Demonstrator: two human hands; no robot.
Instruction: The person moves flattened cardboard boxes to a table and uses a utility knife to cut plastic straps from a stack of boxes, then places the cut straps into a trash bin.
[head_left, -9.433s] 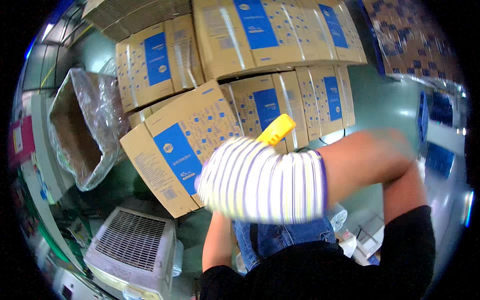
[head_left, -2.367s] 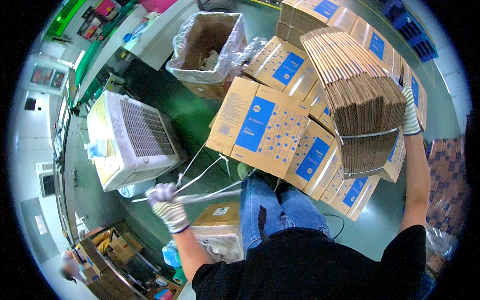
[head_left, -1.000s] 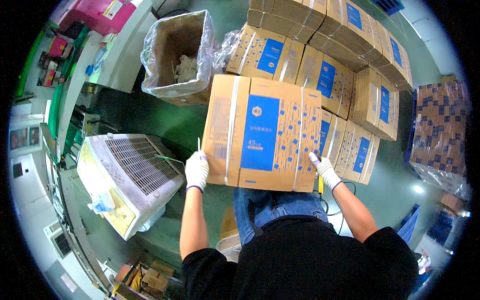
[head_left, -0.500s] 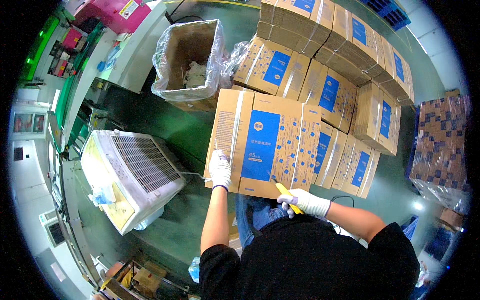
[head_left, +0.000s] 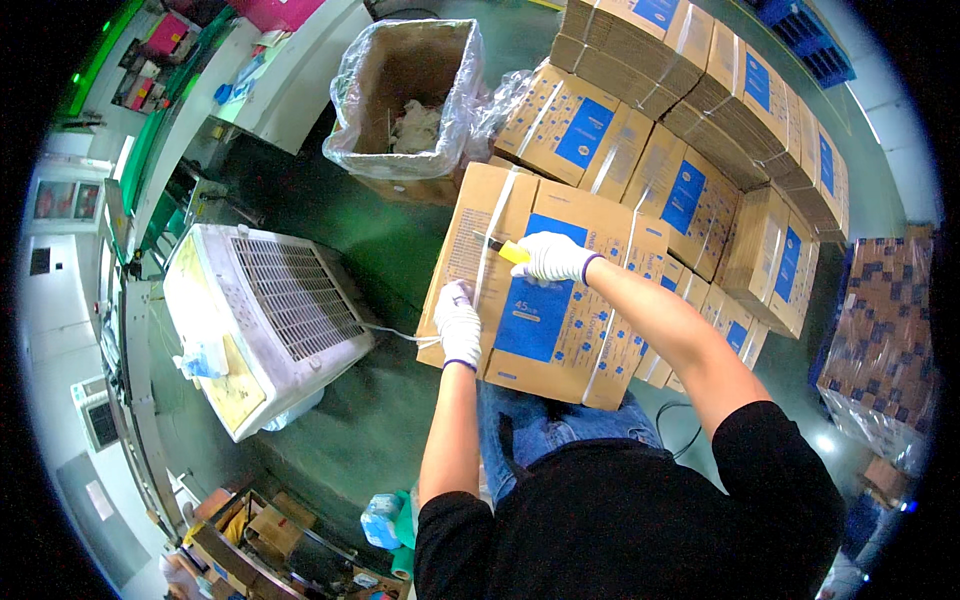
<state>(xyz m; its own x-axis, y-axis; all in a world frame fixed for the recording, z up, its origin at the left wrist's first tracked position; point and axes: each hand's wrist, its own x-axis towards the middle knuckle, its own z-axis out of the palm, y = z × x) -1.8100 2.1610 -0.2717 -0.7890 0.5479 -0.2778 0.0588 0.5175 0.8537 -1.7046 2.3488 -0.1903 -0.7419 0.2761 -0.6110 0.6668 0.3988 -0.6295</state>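
A bundle of flat cardboard cartons (head_left: 610, 355), brown with a blue panel, lies in front of me with two white packing straps round it. Over the left strap (head_left: 497, 215), my right hand (head_left: 556, 258) in a white glove is closed on a yellow utility knife (head_left: 514, 252), its blade tip at the strap. My left hand (head_left: 458, 325), gloved too, rests on the bundle's near left part beside the same strap. Its fingers are bent together; whether they grip the strap is hidden.
More strapped carton bundles (head_left: 685, 195) are stacked beyond and to the right. A lined waste box (head_left: 455, 165) stands at the far left. On the left is a white air cooler (head_left: 290, 300), with a pale cord reaching toward the bundle. A wrapped pallet load (head_left: 880, 330) stands far right.
My right hand with the knife has moved up and left, from the bundle's near edge to the left strap. The left hand stays on the bundle. The whole view has shifted slightly.
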